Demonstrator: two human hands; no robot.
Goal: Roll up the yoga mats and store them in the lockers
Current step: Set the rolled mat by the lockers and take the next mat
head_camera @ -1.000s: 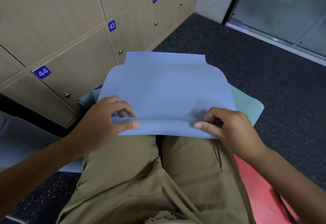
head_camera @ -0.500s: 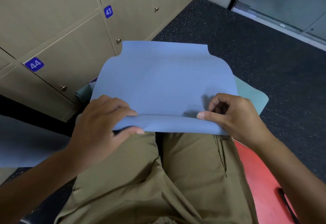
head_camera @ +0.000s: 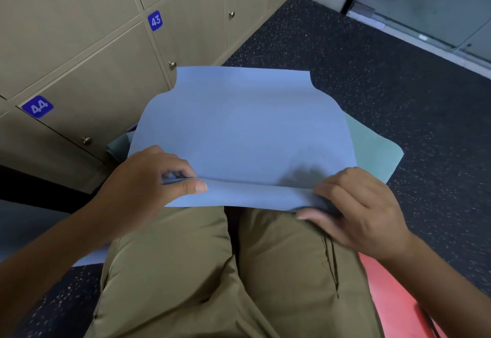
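Note:
A light blue yoga mat (head_camera: 239, 130) lies on the dark floor in front of my knees, its near edge folded over into a narrow first roll. My left hand (head_camera: 148, 180) pinches that folded edge at its left end, thumb on top. My right hand (head_camera: 356, 204) grips the right end of the fold, fingers curled over it and slightly blurred. A pale green mat (head_camera: 372, 149) lies flat under the blue one and shows at its right side. Beige lockers (head_camera: 101, 71) numbered 42, 43 and 44 stand shut along the left wall.
A red mat (head_camera: 393, 292) lies under my right leg. Another blue-grey mat (head_camera: 24, 231) spreads on the floor at the left. My khaki-trousered knees fill the lower middle. A glass door (head_camera: 430, 0) is at the far right, with speckled black flooring in between.
The folded near edge of the blue mat has been turned over a bit further. My right hand shifted down and outward along the fold; the view tilted slightly.

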